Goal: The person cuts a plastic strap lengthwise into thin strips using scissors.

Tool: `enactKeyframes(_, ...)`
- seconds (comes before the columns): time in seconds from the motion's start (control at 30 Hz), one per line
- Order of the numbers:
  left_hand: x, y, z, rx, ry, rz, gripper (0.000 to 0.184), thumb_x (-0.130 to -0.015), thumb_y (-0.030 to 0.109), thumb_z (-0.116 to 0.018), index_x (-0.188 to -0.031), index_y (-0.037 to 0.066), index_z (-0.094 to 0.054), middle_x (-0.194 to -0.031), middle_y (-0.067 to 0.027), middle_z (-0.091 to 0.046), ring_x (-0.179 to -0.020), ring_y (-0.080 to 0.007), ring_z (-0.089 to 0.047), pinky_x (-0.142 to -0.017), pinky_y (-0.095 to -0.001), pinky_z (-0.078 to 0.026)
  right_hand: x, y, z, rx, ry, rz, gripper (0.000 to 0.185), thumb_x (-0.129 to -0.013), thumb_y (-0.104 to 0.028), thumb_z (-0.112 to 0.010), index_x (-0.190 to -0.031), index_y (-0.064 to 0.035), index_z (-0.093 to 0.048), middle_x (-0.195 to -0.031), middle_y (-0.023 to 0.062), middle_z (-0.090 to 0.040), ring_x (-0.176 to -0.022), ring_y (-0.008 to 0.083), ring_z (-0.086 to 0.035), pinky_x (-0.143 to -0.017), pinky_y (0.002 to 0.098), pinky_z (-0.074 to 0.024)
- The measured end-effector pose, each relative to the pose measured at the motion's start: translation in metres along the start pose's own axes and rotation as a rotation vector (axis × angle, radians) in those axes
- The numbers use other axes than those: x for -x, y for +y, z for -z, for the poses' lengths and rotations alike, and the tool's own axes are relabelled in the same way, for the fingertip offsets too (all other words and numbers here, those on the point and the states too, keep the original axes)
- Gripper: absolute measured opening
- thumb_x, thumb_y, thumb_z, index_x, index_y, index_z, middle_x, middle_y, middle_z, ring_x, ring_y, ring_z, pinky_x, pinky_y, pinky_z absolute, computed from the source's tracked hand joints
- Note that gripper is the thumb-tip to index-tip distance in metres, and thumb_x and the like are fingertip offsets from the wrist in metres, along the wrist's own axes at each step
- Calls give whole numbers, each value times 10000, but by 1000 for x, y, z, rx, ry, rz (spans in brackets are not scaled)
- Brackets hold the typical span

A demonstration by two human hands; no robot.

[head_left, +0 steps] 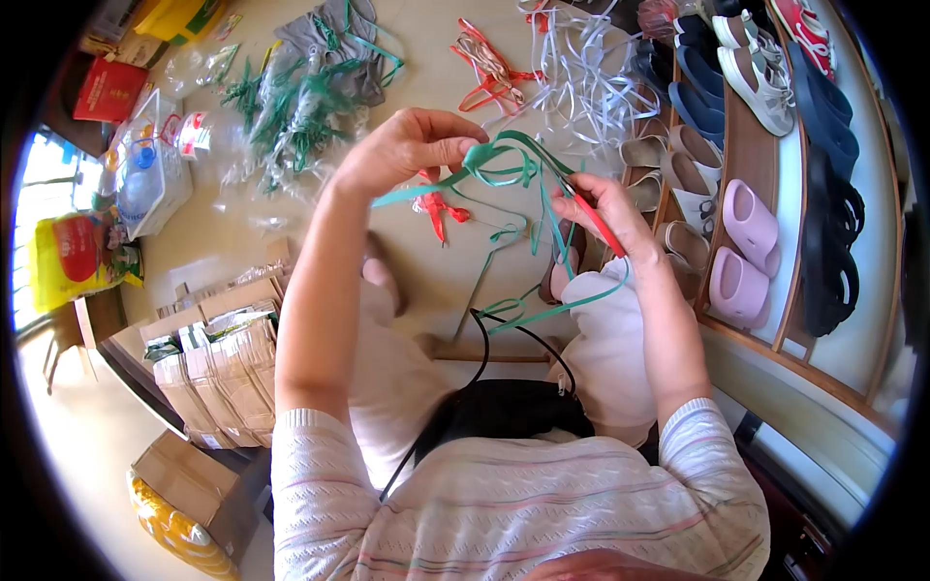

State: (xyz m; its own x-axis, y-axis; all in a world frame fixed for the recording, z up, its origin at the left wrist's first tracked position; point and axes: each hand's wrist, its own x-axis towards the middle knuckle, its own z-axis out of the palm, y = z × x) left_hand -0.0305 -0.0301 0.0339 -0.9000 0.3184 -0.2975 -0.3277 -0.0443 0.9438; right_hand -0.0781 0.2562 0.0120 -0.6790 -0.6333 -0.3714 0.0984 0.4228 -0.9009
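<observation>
My left hand (417, 150) pinches a tangled, knotted length of green ribbon (523, 174) between thumb and fingers, raised above the floor. Closed around a slim red-handled tool (599, 225), my right hand (608, 208) is at the other side of the tangle; the tool's tip is among the ribbon, so its exact kind is hard to make out. Loose green strands hang down between my knees and across one leg. Below my hands, a red ribbon piece (441, 211) lies on the floor.
Ahead on the floor are a green ribbon heap (300, 116), red ribbons (492, 73) and white ribbons (586, 77). A shoe rack (751, 155) stands at right. Cardboard boxes (218, 373) and a white basket (160, 198) are at left. A black bag (513, 409) rests on my lap.
</observation>
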Motion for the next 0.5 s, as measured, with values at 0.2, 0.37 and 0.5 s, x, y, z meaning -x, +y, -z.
enactKeyframes(0.2,-1,-2,-25,221,-18,-124,299,-804,97,-604,-1075,-23,-566,-850,-58,-622,-706,-84,-553,-642,-213,-440,-3,3,0,9,66,-7,205,-784,-170,-678,-873,-3,-599,-690,-51,-524,-640,30,-449,-601,193,-401)
enactKeyframes(0.37,-7,-2,-37,224,199,-141,231,-821,59,-569,-1046,7,-579,-661,8,-524,-547,-47,-455,-483,-184,-355,-5,3,1,-128,144,-28,219,-787,-189,-681,-885,-9,-603,-691,-54,-510,-618,28,-431,-562,180,-374)
enactKeyframes(0.5,-7,-8,-35,-306,-69,111,303,-760,29,-533,-1042,78,-632,-630,-14,-544,-554,-68,-489,-513,-246,-410,0,-11,8,-291,221,-96,240,-786,-216,-685,-879,-12,-601,-691,-57,-495,-613,23,-405,-544,167,-337)
